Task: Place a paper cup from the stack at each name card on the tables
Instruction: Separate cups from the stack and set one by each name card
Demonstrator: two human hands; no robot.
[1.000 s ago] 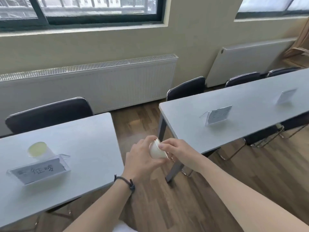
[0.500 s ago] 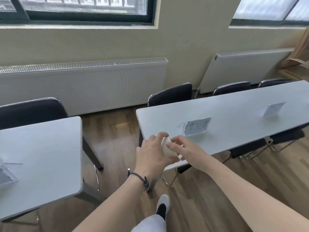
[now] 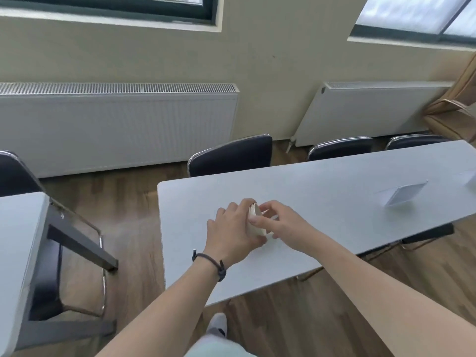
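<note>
My left hand (image 3: 231, 230) wraps around a small stack of white paper cups (image 3: 255, 215), held sideways with the rims pointing right, above the left part of the grey table (image 3: 322, 194). My right hand (image 3: 280, 222) pinches the rim of the outermost cup with thumb and fingers. A white name card (image 3: 404, 194) stands further right on the same table, and the corner of another card (image 3: 470, 177) shows at the right edge. My hands hide the name card nearest to them.
A second grey table (image 3: 18, 228) sits at the left across a gap of wooden floor (image 3: 134, 228). Dark chairs (image 3: 231, 155) line the far side of the table, with white radiators (image 3: 116, 124) on the wall behind. My shoe (image 3: 217, 328) shows below.
I have walked right from the left table toward the right table. My hands with the cup stack now hover over its left part, covering the first name card. The left table's cup is out of view.
</note>
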